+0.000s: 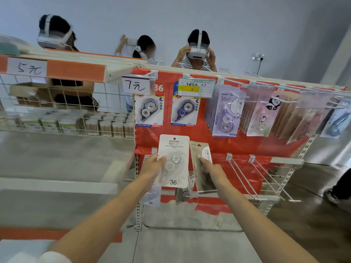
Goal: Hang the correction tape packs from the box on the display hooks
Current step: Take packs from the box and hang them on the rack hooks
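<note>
**White pack in hand, hooks waiting at mid-frame**

White card, clear blister: my left hand [154, 164] grips a white pack [173, 160] at the centre of the frame, thumb across its front, fingers hidden behind it. Just to the right, my right hand [210, 168] grips a beige pack [202, 166], fingers curled over its face. Both are raised before the red backing [237, 145], and I judge neither is hooked yet.

Along the upper row, much looks done: a black pack [149, 110], a blue pack [185, 109], then a purple stack [225, 112] and a panda stack [261, 114] toward the upper right. Below my hands a few more packs [151, 196] hang on the lower rail. At centre right, two bare hooks [266, 179] still want stock.

I cannot see the box, so how many packs remain I cannot say. Other people in headsets stand behind the rack, upper frame.
</note>
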A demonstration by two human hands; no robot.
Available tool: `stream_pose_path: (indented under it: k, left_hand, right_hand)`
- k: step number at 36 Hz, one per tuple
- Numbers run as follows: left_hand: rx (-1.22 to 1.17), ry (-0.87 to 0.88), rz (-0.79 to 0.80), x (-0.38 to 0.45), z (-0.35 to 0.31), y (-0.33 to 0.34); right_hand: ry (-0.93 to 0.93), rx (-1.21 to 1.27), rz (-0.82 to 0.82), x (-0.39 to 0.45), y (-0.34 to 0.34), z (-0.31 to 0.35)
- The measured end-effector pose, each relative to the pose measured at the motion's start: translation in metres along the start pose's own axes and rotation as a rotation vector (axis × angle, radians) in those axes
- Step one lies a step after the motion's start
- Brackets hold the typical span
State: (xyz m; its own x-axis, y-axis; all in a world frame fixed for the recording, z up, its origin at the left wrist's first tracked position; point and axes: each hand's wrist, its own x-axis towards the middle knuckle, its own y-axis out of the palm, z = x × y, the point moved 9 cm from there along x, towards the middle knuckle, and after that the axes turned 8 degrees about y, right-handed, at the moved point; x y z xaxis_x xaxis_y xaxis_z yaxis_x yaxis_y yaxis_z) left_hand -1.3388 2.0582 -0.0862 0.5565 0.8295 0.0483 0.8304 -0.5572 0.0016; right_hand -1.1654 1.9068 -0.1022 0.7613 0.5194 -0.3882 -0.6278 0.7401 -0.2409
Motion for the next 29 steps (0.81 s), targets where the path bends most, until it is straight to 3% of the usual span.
stream_pose_path:
  k: [7, 14, 24, 29]
  left_hand:
    - [0.008, 0.028, -0.081, 0.008, 0.0, -0.017]
    - [0.039, -0.009, -0.045, 0.001, 0.013, -0.015]
    - [-0.016, -0.064, 0.034, -0.005, 0.031, 0.011]
    - [0.008, -0.072, 0.05, -0.002, 0.042, 0.015]
  right_hand:
    - [-0.082, -0.024, -0.084, 0.0, -0.014, -0.003]
    - [-0.185, -0.415, -0.199, -0.008, -0.027, -0.003]
    - [-0.179, -0.628, -0.2, -0.01, -0.039, -0.022]
    - [-0.121, -0.708, -0.093, -0.008, -0.031, -0.048]
